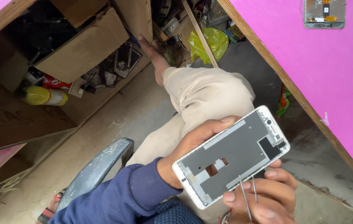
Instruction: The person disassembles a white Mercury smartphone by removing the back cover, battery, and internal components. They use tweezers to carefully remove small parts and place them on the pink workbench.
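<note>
Two hands over a lap, low beside a pink table [330,79]. Left hand [193,143], in a blue sleeve [122,199], wrapped around a white phone frame [231,155], thumb along the top edge. Frame tilted, grey inside facing up, held in the air above tan trousers [201,93]. Right hand [263,193] just under the frame's lower edge, pinching thin metal tweezers [247,195], tips resting on the grey inside. Another phone part [324,13] far off on the table. Yellow bottle [43,96] lying on the floor by cardboard boxes [81,45].
</note>
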